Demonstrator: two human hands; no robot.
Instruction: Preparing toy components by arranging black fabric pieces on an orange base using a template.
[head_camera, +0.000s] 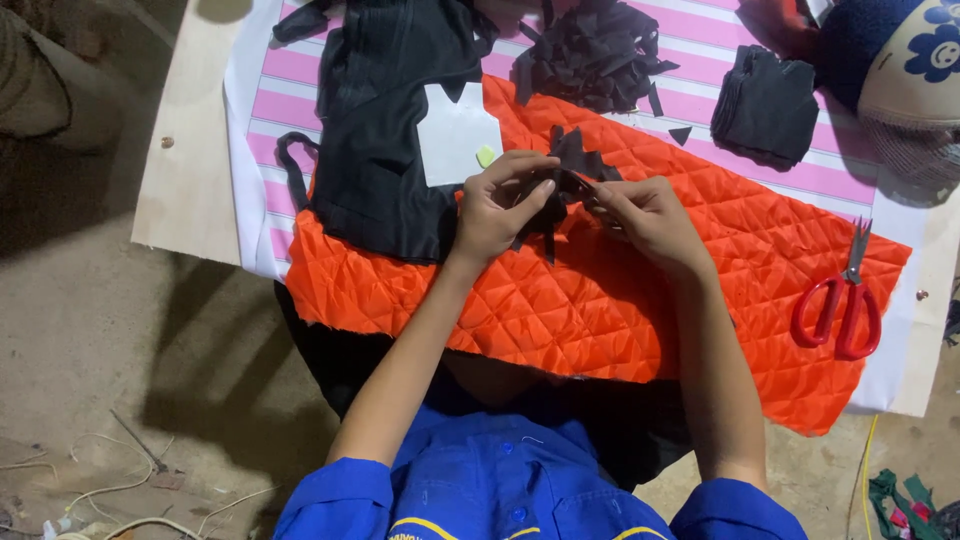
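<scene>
Your left hand (497, 208) and right hand (645, 212) meet over the orange quilted cloth (620, 290), and both pinch the same black fabric scrap (562, 178). The left hand's fingers are curled narrow around the scrap's left part, thumb pressed on top. The right hand grips its right edge with the fingertips closed. The scrap sits just above the cloth, with thin strips of it hanging down between your hands.

The cloth lies across the surface (190, 170) on top of a pink-and-white striped sheet (290, 70). A large black garment piece (385, 120) lies on the cloth to the left of your hands, with a white paper pattern (457, 135) resting on it. A small yellowish chalk piece (486, 156) sits at the pattern's lower right corner, just beside your left fingers.

A pile of black offcuts (595, 50) lies beyond your hands. A stack of black pieces (768, 102) sits to the right of it. Red-handled scissors (842, 300) lie well apart from your right hand, near the cloth's right edge.
</scene>
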